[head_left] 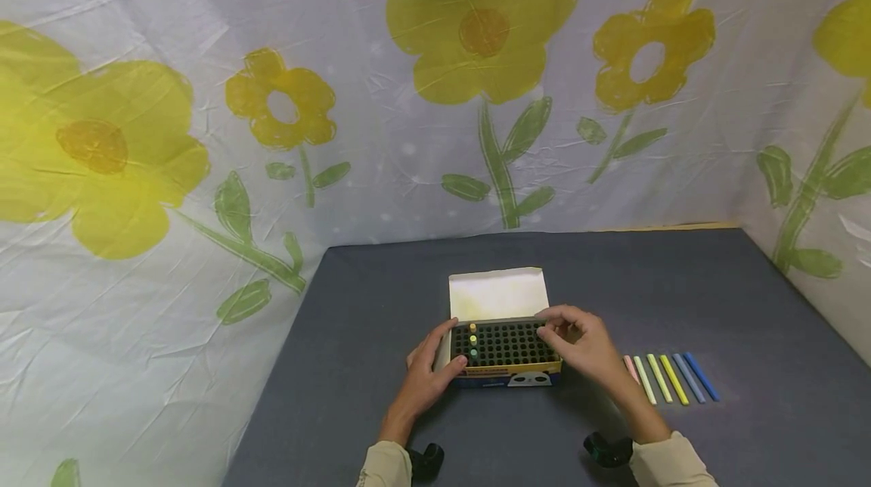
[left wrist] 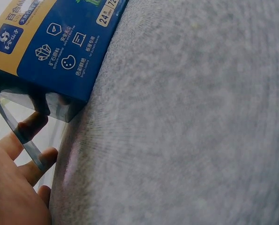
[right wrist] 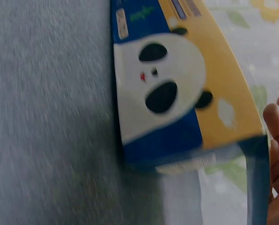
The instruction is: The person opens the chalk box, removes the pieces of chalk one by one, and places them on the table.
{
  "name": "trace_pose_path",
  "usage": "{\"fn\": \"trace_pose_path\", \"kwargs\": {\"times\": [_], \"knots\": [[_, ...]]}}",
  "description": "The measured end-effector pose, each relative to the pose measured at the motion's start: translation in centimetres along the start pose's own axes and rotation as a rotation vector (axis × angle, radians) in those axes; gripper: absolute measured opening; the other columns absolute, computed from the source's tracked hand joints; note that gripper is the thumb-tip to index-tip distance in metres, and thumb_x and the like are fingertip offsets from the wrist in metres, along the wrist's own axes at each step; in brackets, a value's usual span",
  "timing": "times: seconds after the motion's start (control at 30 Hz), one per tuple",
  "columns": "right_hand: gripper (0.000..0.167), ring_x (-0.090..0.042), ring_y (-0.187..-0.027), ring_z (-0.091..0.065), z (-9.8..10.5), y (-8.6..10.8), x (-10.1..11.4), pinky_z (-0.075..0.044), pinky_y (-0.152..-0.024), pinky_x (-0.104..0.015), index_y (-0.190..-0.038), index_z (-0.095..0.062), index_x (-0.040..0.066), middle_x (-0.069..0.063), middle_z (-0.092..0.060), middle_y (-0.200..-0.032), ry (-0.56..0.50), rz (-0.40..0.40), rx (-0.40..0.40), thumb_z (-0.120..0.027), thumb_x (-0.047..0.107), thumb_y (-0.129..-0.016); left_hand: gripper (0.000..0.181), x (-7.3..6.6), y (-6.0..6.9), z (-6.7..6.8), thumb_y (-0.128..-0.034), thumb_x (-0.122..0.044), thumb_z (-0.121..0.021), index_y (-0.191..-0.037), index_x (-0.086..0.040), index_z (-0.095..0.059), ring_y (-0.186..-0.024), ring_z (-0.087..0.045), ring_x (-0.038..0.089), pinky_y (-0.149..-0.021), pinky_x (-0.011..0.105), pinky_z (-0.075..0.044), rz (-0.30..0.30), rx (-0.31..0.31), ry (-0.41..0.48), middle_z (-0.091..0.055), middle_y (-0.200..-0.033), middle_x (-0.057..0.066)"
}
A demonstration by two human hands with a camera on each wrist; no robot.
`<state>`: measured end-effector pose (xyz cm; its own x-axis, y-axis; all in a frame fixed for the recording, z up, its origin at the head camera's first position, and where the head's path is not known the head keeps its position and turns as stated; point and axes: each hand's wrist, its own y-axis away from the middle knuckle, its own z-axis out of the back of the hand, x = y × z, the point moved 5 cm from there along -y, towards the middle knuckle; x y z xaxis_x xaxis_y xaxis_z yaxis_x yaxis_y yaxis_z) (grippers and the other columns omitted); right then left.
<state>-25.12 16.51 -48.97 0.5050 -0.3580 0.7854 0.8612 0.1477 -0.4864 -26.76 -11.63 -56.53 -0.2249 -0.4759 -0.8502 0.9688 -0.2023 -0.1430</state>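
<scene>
A blue and yellow chalk box point(head_left: 493, 379) with a panda on its front stands on the dark table, its white lid point(head_left: 499, 294) raised at the back. In its black holed insert point(head_left: 513, 345), orange, yellow and green chalk point(head_left: 472, 340) sit in one column near the left. My left hand point(head_left: 423, 379) holds the left end, thumb at the front corner and a finger at the back corner. At the right end is my right hand point(head_left: 578, 336), thumb and index finger bent and apart by the back corner. No chalk shows between them; the other fingers are partly hidden.
Several chalk sticks point(head_left: 670, 379), from pink through yellow to blue, lie side by side on the grey table point(head_left: 381, 298) right of the box. An end flap point(right wrist: 257, 183) sticks out near my right fingers. Behind the table hangs a flowered cloth point(head_left: 381, 169).
</scene>
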Motion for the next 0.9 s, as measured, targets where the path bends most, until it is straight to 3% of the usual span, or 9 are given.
{"fn": "trace_pose_path", "kwargs": {"times": [0.1,0.2,0.33,0.47,0.9], "knots": [[0.020,-0.010,-0.061,-0.052,-1.2,-0.2,0.2,-0.046,-0.060,-0.027,-0.110,-0.072,0.002,-0.002,-0.065,-0.081,-0.023,0.039,0.032,-0.073,-0.003,-0.090,0.063,0.0,0.0,0.0,-0.0924,-0.043,-0.067,-0.151,-0.043,-0.044,-0.139,-0.043,0.035,-0.107,0.070,-0.022,-0.011,-0.003,-0.003,-0.049,-0.156,0.001],[0.019,-0.006,-0.062,-0.053,-2.3,-0.4,0.4,-0.044,-0.071,-0.030,-0.108,-0.073,0.003,0.002,-0.066,-0.079,0.002,0.071,0.054,-0.074,-0.002,-0.089,0.063,-0.1,0.0,0.0,-0.0925,-0.043,-0.067,-0.151,-0.042,-0.044,-0.139,-0.043,0.036,-0.107,0.071,-0.022,-0.014,-0.007,-0.004,-0.049,-0.155,0.001],[0.018,-0.003,-0.067,-0.055,-3.4,-0.6,0.8,-0.045,-0.075,-0.031,-0.106,-0.074,0.004,0.005,-0.066,-0.079,0.043,0.087,0.077,-0.076,0.003,-0.088,0.062,-0.2,0.0,0.0,-0.0927,-0.043,-0.067,-0.151,-0.042,-0.044,-0.139,-0.043,0.035,-0.108,0.070,-0.021,-0.015,-0.005,0.003,-0.049,-0.156,0.001],[0.018,-0.003,-0.070,-0.055,-4.2,-0.7,1.1,-0.050,-0.066,-0.027,-0.107,-0.075,0.005,0.004,-0.066,-0.082,0.030,0.067,0.117,-0.076,0.005,-0.089,0.062,-0.3,0.0,0.0,-0.0930,-0.042,-0.067,-0.151,-0.041,-0.044,-0.138,-0.045,0.034,-0.109,0.069,-0.019,-0.022,0.001,0.013,-0.050,-0.155,0.001],[0.014,-0.002,-0.072,-0.057,-6.6,-1.7,1.8,-0.051,-0.068,-0.026,-0.103,-0.075,0.007,0.004,-0.069,-0.082,0.111,0.060,0.286,-0.075,0.006,-0.089,0.062,-0.2,0.0,0.0,-0.0938,-0.043,-0.067,-0.151,-0.043,-0.044,-0.136,-0.047,0.031,-0.109,0.069,-0.022,-0.025,0.004,0.005,-0.051,-0.153,-0.001]]}}
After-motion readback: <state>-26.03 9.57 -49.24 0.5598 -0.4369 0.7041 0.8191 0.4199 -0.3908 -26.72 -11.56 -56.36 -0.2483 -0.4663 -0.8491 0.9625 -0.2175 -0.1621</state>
